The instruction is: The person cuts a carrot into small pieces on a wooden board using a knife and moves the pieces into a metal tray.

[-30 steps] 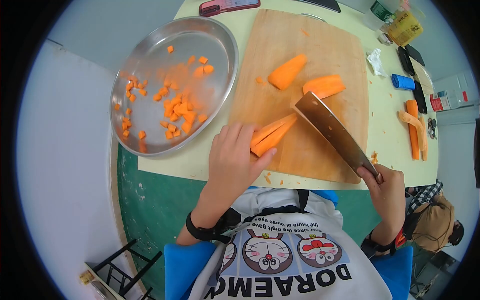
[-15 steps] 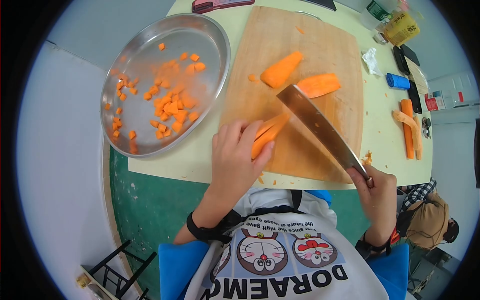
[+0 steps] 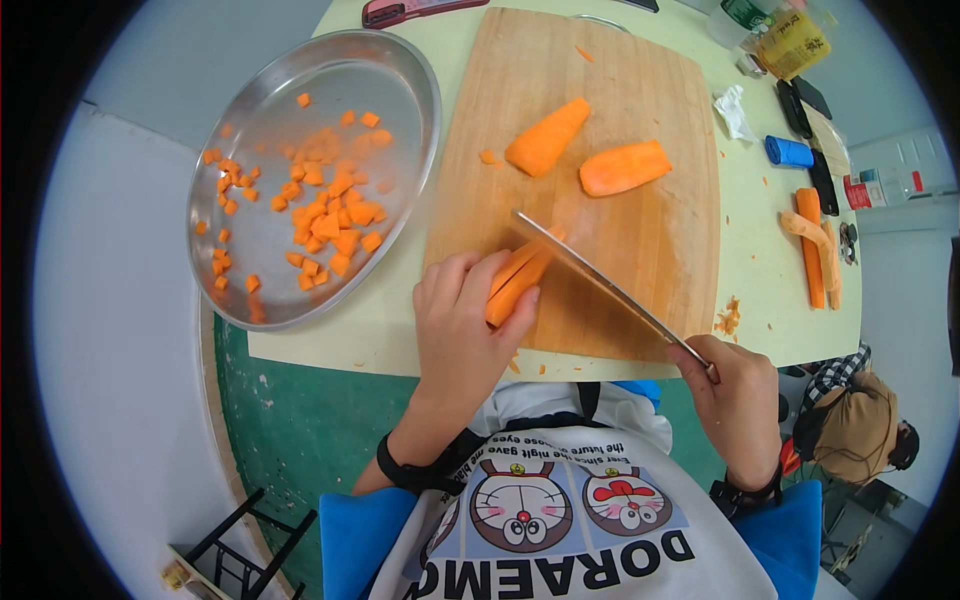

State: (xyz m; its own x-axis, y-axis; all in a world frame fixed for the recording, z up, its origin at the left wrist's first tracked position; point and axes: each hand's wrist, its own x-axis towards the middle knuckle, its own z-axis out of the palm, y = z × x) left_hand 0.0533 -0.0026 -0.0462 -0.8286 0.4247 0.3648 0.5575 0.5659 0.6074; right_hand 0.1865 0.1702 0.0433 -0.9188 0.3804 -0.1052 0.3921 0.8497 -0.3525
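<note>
My left hand (image 3: 468,312) is wrapped round carrot strips (image 3: 518,282) lying lengthwise at the lower left of the wooden cutting board (image 3: 660,100). In my right hand (image 3: 735,392) is the handle of a large knife (image 3: 620,290). Its blade is turned edge down, and its front part lies across the far end of the strips. Two larger carrot pieces rest farther up the board, one tapered (image 3: 548,137) and one blunt (image 3: 626,168). Left of the board, a round metal tray (image 3: 265,90) holds several diced carrot cubes (image 3: 325,226).
Whole carrots (image 3: 808,250), a blue roll (image 3: 789,152), crumpled tissue (image 3: 735,112) and bottles (image 3: 790,42) are on the right side of the table. Peelings (image 3: 729,316) lie beside the board. A pink case (image 3: 420,10) is at the far edge. Another person (image 3: 850,420) is at the lower right.
The knife has turned from showing its broad flat side to a thin edge-on view, and its blade has come onto the carrot strips. The view has shifted slightly.
</note>
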